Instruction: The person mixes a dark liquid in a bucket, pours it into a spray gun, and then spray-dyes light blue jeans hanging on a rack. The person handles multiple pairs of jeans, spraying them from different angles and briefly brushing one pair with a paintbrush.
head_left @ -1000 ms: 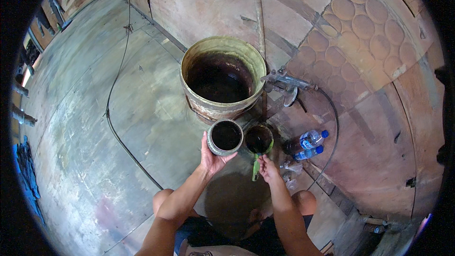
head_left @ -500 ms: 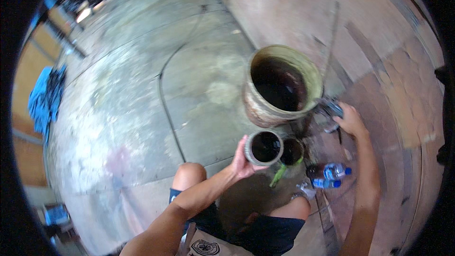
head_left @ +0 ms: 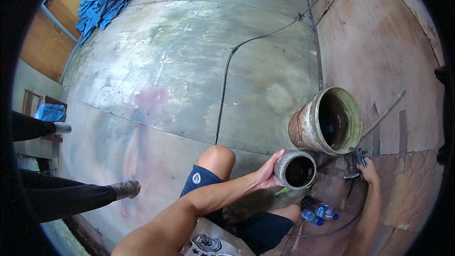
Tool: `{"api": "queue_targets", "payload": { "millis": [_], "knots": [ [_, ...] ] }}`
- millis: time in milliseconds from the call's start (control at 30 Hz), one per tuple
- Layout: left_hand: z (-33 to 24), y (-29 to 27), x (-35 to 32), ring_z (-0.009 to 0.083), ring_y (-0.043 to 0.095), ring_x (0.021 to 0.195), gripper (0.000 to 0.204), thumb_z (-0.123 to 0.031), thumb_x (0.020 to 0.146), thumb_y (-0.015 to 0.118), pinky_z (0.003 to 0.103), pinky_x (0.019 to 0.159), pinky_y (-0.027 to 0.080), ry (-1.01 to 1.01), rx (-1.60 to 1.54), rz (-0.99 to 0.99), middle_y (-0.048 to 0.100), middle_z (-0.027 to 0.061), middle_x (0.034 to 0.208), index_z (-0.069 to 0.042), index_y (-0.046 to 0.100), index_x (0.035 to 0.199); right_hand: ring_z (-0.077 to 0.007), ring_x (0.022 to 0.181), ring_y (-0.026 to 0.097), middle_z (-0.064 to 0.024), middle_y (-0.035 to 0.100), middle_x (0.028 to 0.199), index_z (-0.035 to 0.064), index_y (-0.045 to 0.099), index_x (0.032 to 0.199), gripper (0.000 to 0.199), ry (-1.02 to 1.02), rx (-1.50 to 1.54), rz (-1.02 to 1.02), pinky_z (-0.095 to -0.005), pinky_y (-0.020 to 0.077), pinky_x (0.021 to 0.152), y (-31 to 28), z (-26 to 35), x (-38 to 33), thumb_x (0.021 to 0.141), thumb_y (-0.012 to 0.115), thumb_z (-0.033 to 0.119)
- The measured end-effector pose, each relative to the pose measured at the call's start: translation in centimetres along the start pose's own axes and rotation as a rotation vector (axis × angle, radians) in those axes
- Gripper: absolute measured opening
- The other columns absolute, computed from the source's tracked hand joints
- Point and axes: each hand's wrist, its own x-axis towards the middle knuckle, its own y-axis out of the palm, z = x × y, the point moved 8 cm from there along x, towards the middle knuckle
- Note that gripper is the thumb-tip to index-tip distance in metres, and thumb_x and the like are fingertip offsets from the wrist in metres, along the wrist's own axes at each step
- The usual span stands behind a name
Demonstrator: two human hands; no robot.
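Note:
My left hand (head_left: 270,173) is wrapped round the side of a grey, round metal cup (head_left: 283,165), its mouth tilted toward me and dark liquid inside. To the right, my right hand (head_left: 369,170) is closed on a dark metal spray gun (head_left: 351,166), just below the bucket's rim; part of the gun is hidden by the fingers. A large, stained bucket (head_left: 303,125) with dark residue inside stands beyond both hands. Behind the cup, a bright green handle (head_left: 283,191) shows in part.
Two clear bottles with blue caps (head_left: 325,211) lie by my right knee. A black cable (head_left: 226,73) crosses the floor ahead. A stick (head_left: 386,114) leans behind the bucket. Black posts with grey ends (head_left: 85,194) reach in from the left. Blue cloth (head_left: 102,7) is heaped far left.
My view has swung left, so the bucket and hands sit further right in it. The cup now covers most of the green-handled container. Both hands keep their hold.

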Motion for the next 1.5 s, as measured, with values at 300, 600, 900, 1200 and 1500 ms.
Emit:
{"api": "queue_targets", "payload": {
  "millis": [300,600,900,1200,1500],
  "knots": [
    [-4.5,12.4,-10.3,0.0291,0.069,0.112,0.074,-0.067,0.097,0.051,0.048,0.094,0.06,0.156,-0.009,-0.066,0.067,0.0152,0.129,-0.006,0.059,0.137,-0.0284,0.084,0.067,-0.0148,0.069,0.089,-0.0014,0.065,0.112,0.024,-0.116,0.033,-0.37,-0.0427,0.0516,0.077,-8.8,11.1,-8.5,0.091,0.066,0.01],
    [-8.4,29.1,-20.9,0.0318,0.063,0.124,0.078,-0.069,0.098,0.046,0.05,0.105,0.053,0.443,-0.047,-0.158,0.061,0.0171,0.14,-0.006,0.056,0.142,-0.0086,0.058,0.048,-0.0018,0.058,0.079,-0.0052,0.055,0.132,0.033,-0.376,0.733,-0.547,-0.0267,0.0424,0.055,-21.2,39.9,-24.1,0.102,0.055,0.01],
    [-10.9,41.2,-27.2,0.037,0.063,0.124,0.075,-0.067,0.1,0.044,0.057,0.095,0.059,0.526,-0.13,-0.074,0.058,0.0183,0.142,-0.009,0.048,0.147,-0.0128,0.049,0.048,-0.0152,0.062,0.083,-0.0131,0.043,0.131,0.048,-0.751,1.039,-0.549,-0.0256,0.0416,0.045,-29.4,62.6,-35.7,0.095,0.057,0.016],
    [-12.6,49.7,-31.2,0.0382,0.063,0.123,0.076,-0.069,0.099,0.044,0.059,0.09,0.06,0.547,-0.118,-0.085,0.056,0.0186,0.143,-0.01,0.047,0.147,-0.0161,0.057,0.057,-0.0287,0.062,0.12,-0.0141,0.046,0.12,0.036,-0.824,1.011,-0.113,-0.0297,0.0499,0.051,-25.2,72.1,-37.6,0.093,0.058,0.008],
    [-16.0,54.6,-32.2,0.0382,0.066,0.119,0.077,-0.067,0.099,0.044,0.058,0.088,0.061,0.773,-0.122,-0.01,0.06,0.0224,0.138,-0.004,0.049,0.144,-0.0147,0.056,0.057,-0.0273,0.059,0.127,-0.0113,0.041,0.133,0.043,-0.958,0.906,0.096,-0.0262,0.0486,0.05,-24.6,77.6,-34.6,0.095,0.054,0.005]
  ]
}}
